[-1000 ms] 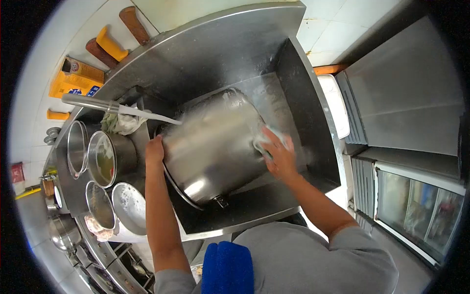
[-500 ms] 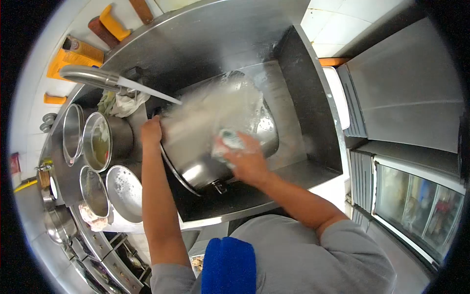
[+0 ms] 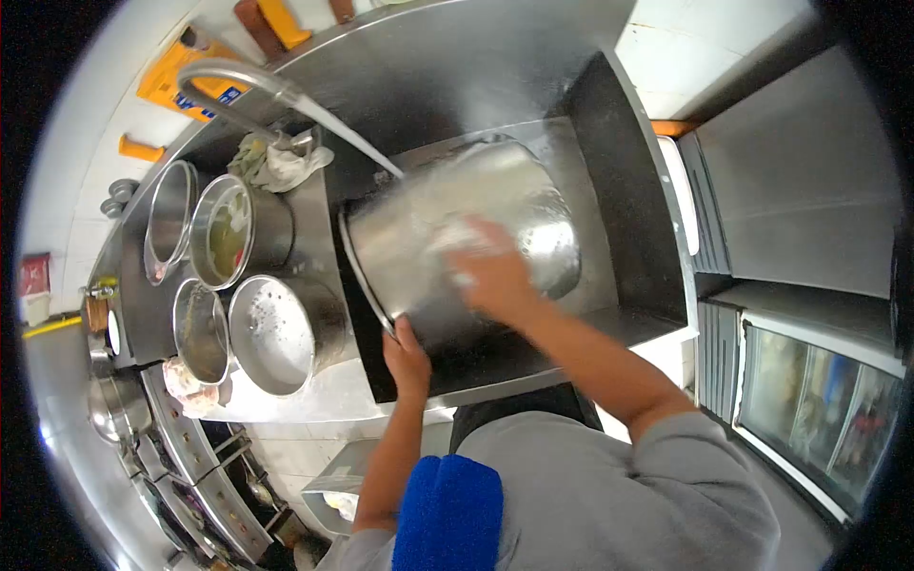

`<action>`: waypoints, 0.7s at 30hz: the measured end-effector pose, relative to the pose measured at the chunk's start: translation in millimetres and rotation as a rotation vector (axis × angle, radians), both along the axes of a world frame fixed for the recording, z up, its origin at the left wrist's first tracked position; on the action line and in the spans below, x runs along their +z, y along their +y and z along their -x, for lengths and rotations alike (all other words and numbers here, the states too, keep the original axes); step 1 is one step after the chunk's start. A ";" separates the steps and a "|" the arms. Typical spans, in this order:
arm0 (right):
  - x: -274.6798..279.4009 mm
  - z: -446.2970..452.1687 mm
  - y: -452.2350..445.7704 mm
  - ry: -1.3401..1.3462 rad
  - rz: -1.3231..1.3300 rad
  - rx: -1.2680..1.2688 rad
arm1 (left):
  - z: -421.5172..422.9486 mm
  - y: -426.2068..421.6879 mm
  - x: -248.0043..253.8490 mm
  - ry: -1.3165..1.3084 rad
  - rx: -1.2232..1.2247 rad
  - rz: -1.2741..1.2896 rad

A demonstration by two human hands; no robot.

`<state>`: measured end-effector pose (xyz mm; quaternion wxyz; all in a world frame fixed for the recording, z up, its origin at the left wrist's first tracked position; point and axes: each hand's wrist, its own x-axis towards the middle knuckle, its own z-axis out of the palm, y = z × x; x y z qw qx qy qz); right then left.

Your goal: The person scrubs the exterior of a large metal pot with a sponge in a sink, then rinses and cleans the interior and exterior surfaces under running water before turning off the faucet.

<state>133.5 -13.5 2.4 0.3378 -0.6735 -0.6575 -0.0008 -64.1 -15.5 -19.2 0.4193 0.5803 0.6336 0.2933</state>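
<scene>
The big metal pot [image 3: 419, 262] lies on its side in the sink [image 3: 486, 71], in the middle of the frame. Its long way runs from the rim at the left to the bottom end at the right, tipped a little up. The left hand [image 3: 409, 364] is at the lower left end of the pot, gripping the rim. The right hand [image 3: 493, 274] is on the near side, about halfway along, with the pot under it and to its upper left. It holds a pale cloth [image 3: 458, 235] on the metal; blur hides how far its fingers curl. The tap [image 3: 231, 68] is at the upper left, and water pours toward the pot.
</scene>
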 end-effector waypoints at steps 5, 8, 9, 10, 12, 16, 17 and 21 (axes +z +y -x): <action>-8.8 -111.9 79.1 -0.041 0.236 -0.250 | -1.0 4.5 -3.0 0.045 -0.025 -0.034; -12.3 -55.8 130.3 -0.138 0.419 -0.195 | -15.0 21.3 7.7 -0.020 0.002 -0.153; -10.7 -21.7 129.3 -0.117 0.249 -0.124 | -17.3 27.6 10.8 -0.024 0.013 -0.157; -8.8 13.6 110.4 -0.095 0.082 -0.048 | -17.8 33.1 13.4 -0.011 -0.002 -0.104; 4.2 49.1 55.9 0.077 0.005 0.086 | -11.5 36.2 14.9 0.008 -0.010 -0.050; -23.7 9.7 -4.9 -0.004 0.025 0.090 | -5.5 30.5 18.0 0.066 -0.115 0.079; -26.5 -5.8 13.5 -0.109 0.018 0.092 | 0.2 24.9 12.2 0.125 -0.164 0.149; -8.3 -15.1 129.9 -0.057 0.121 0.089 | 4.7 15.9 5.3 0.139 -0.189 0.129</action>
